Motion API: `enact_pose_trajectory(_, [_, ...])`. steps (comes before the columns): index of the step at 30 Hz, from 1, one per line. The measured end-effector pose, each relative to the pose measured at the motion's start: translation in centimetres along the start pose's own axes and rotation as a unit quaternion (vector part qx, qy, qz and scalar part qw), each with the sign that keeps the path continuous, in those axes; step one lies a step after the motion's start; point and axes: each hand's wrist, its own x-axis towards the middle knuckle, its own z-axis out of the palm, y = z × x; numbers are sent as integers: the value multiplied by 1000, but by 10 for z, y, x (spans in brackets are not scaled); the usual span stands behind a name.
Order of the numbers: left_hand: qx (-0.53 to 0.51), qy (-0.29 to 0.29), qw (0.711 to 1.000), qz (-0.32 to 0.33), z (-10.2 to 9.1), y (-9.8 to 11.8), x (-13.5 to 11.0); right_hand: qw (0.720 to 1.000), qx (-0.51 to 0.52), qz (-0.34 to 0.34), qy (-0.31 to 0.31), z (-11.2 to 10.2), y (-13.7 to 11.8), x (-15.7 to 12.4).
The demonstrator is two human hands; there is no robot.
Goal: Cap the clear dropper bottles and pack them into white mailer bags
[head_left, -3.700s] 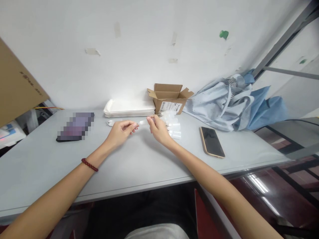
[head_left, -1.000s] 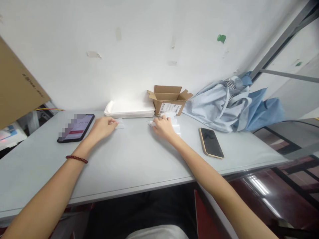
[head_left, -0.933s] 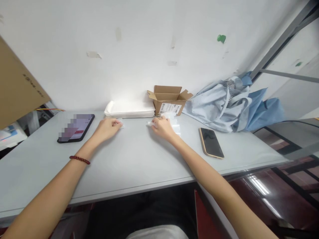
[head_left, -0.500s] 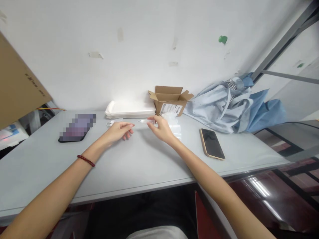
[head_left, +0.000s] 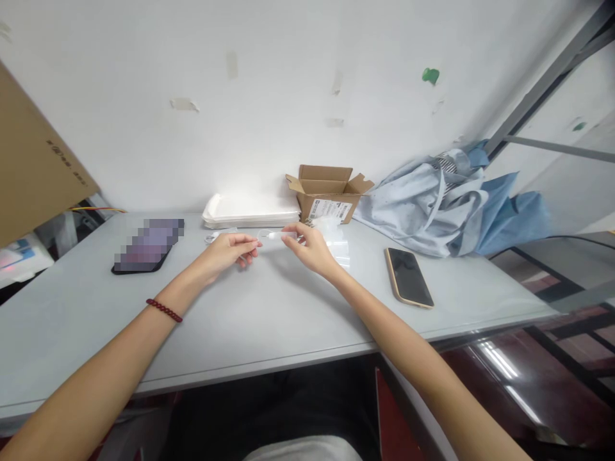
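Observation:
Above the grey desk (head_left: 225, 333), my right hand (head_left: 310, 248) pinches a small clear-and-white piece (head_left: 275, 235) between thumb and fingers. A thin pale cord (head_left: 260, 233) loops from its left end toward my left hand (head_left: 234, 250). The thumb and forefinger of that hand are pressed together at the cord; the exact grip is too small to see. Just behind the left hand lies a small plastic bag (head_left: 229, 232) with white items in it. Clear plastic sheets or bags (head_left: 340, 251) lie right of my right hand, partly hidden by it.
Behind the hands are a stack of white envelopes (head_left: 250, 211) and an open cardboard box (head_left: 327, 205). One phone (head_left: 410, 277) lies at right, another phone with a pixelated screen (head_left: 148, 246) at left. Blue-grey cloth (head_left: 423, 205) is heaped at the back right.
My left fingertips have closed together near the cord. The thin loop now shows between the hands, and the small piece has shifted slightly. My right hand barely moved.

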Motion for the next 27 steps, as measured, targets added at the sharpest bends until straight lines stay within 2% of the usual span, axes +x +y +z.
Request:
enact_pose_trajectory(3, [0, 7, 1000, 3, -1, 0, 1, 1000, 10, 7, -10, -1, -2, -1])
enact_pose_trajectory(7, [-1, -13, 1000, 12, 0, 0, 0, 1000, 13, 16, -20, -2, -6, -2])
enact_pose_trajectory(27, [53, -31, 998, 29, 2, 5, -3, 999, 17, 18, -22, -3, -9, -3])
